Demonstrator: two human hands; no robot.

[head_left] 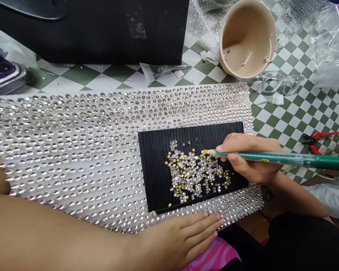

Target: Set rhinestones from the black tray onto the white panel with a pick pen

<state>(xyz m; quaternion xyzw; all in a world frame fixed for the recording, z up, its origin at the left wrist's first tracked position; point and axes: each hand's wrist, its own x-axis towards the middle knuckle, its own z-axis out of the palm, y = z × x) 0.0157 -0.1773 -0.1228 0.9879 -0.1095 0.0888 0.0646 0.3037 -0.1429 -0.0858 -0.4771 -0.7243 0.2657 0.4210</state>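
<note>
My right hand grips a green wax-tipped pencil, its pale tip touching the edge of a pile of loose rhinestones. Gold backs and clear faces glint in the pile, which lies on a black ribbed board. That board rests on a large sheet set with rows of clear rhinestones. My left hand lies flat, fingers apart, on the sheet's lower edge, close to the board and holding nothing.
A tan ceramic cup lies tilted at the top, with a few stones inside. Around the sheet are a black box, bubble wrap, clear glasses, red-handled pliers and a phone, all on a green-and-white checked surface.
</note>
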